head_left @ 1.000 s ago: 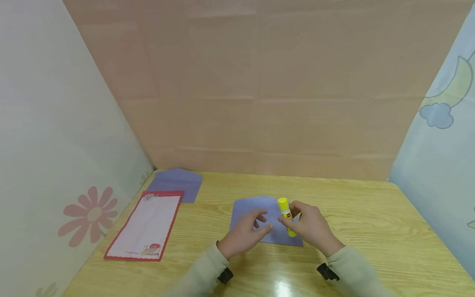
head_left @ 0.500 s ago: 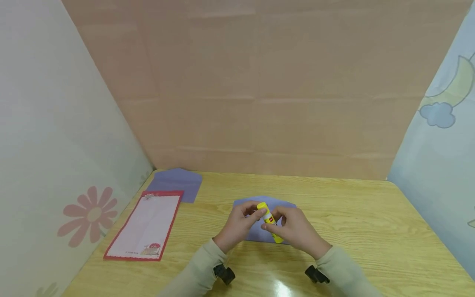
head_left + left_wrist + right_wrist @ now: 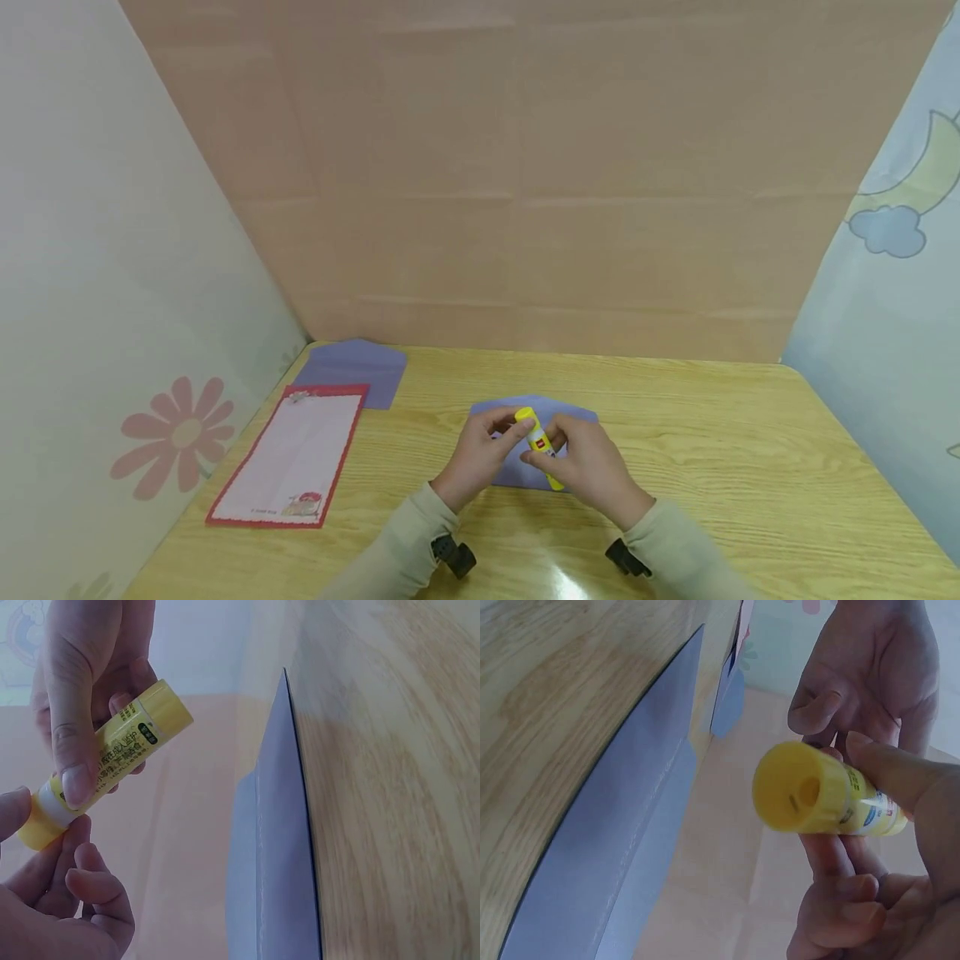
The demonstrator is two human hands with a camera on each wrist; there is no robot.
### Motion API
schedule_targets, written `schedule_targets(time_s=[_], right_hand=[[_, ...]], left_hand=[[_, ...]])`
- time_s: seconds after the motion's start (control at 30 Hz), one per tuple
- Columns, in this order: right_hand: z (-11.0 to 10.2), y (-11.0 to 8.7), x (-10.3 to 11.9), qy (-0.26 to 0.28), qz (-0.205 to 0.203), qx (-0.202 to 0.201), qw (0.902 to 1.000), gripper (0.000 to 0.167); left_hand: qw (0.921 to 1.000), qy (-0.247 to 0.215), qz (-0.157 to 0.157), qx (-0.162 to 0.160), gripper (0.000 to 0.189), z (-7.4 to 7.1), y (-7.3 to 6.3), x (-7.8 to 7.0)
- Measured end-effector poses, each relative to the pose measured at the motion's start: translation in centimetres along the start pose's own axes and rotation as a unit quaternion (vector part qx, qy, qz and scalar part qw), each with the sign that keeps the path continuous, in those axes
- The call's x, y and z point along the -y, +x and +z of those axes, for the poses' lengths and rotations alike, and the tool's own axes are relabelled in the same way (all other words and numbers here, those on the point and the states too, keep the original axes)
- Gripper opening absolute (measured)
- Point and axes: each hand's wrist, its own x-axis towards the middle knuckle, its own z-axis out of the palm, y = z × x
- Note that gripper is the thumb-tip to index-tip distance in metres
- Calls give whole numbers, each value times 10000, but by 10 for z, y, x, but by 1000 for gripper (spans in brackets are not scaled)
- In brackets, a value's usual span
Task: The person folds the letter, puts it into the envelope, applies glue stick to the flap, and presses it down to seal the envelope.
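Note:
A yellow glue stick (image 3: 542,447) is held tilted between both hands, above a purple envelope (image 3: 517,475) on the table. My left hand (image 3: 480,454) pinches its yellow cap (image 3: 34,832) between thumb and fingers. Lower down, my right hand (image 3: 592,467) grips the barrel (image 3: 124,746), thumb on one side and fingers on the other. A white band shows at the cap's edge in the left wrist view. From the right wrist view, the round base (image 3: 787,787) of the stick faces the camera. The envelope's flap (image 3: 241,862) points away from me, and the hands cover part of the envelope in the head view.
To the left lies a red-bordered white sheet (image 3: 288,458), overlapping a second purple envelope (image 3: 352,371). The wood-grain table (image 3: 712,433) meets a brown papered wall (image 3: 525,208) behind, with pale decorated walls on both sides.
The left hand has moved right and up to the glue stick and now pinches its cap. The right hand has brought the stick leftward, tilting it further. Over the last half second little differs.

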Motion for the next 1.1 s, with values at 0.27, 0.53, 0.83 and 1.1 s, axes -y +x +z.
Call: schedule_targets(time_s=[0.27,0.53,0.83,1.1], right_hand=[[2,0,2,-144,222,27,9996,34],[4,0,4,-209,522,125,9983,39],[4,1,-2,-151,558,217,9981,33],[-2,2,-11,283,728,290,9965,26]], left_hand=[[9998,37,-25,-186,24,1,0,1],[9986,-189,-244,-420,24,2,0,0],[9977,138,-514,-430,32,-20,1,9],[9772,2023,-619,-160,28,-59,-2,23]])
